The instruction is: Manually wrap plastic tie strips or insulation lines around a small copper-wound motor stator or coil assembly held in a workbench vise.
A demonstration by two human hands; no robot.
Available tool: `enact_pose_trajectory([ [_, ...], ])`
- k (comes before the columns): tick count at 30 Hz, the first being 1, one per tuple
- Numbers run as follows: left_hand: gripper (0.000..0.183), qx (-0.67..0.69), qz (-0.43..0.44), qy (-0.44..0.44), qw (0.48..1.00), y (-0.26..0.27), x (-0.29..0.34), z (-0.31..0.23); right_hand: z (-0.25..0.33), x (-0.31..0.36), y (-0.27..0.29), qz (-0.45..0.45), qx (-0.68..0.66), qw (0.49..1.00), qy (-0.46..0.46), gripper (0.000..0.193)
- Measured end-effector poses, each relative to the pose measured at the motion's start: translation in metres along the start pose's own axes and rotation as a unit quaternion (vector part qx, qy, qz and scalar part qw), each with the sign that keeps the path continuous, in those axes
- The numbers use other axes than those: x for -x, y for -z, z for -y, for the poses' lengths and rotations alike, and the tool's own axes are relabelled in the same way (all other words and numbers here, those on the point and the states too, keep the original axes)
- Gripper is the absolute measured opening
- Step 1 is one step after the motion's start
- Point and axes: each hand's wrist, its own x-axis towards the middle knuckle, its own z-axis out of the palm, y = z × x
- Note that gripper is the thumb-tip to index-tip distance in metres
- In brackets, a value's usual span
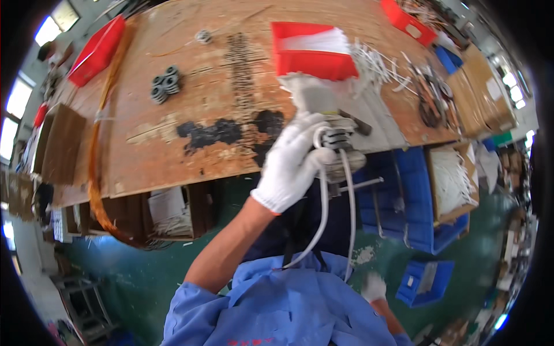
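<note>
One gloved left hand point(291, 164) of ours wraps the grey tool point(340, 151) at the bench edge point(173, 179), while our right hand point(374, 286) hangs low, grip unclear.

Factory workshop, assembly area. Worn plywood workbench point(173, 127), scuffed and stained with black patches. Red plastic parts bins point(314, 55) on the bench, one holding white strips; loose white cable ties point(375, 63) scattered beside it. Small stack of dark ring-shaped parts point(164, 85). Blue plastic crates point(418, 202) under and beside the bench, cardboard boxes point(485, 92) at right. Green painted floor point(144, 277). Bright windows point(11, 109) along the left wall.
</note>
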Motion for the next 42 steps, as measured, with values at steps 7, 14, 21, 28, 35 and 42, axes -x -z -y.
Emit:
enact_pose_trajectory([
  [7, 0.047, -0.013, 0.046, -0.035, 0.998, -0.011, -0.001, 0.006, 0.217, -0.104, 0.301, -0.071, -0.719, 0.676, 0.146, 0.044],
  [14, 0.054, 0.095, -0.009, 0.075, 0.993, -0.025, 0.008, -0.009, 0.235, -0.097, 0.358, 0.115, -0.833, 0.541, 0.025, 0.041],
  [21, 0.051, 0.132, 0.014, 0.091, 0.987, -0.028, 0.009, -0.004, 0.24, -0.085, 0.336, 0.122, -0.828, 0.545, 0.036, 0.036],
  [28, 0.036, 0.298, -0.001, 0.148, 0.943, -0.036, 0.001, 0.003, 0.275, -0.055, 0.384, 0.01, -0.755, 0.649, 0.091, 0.033],
  [35, 0.032, 0.126, 0.012, 0.091, 0.988, -0.026, -0.012, 0.014, 0.281, -0.053, 0.376, -0.063, -0.685, 0.71, 0.148, 0.028],
  [42, 0.029, 0.046, -0.017, 0.035, 0.998, -0.02, -0.007, -0.002, 0.284, -0.043, 0.37, -0.086, -0.677, 0.724, 0.097, 0.027],
])
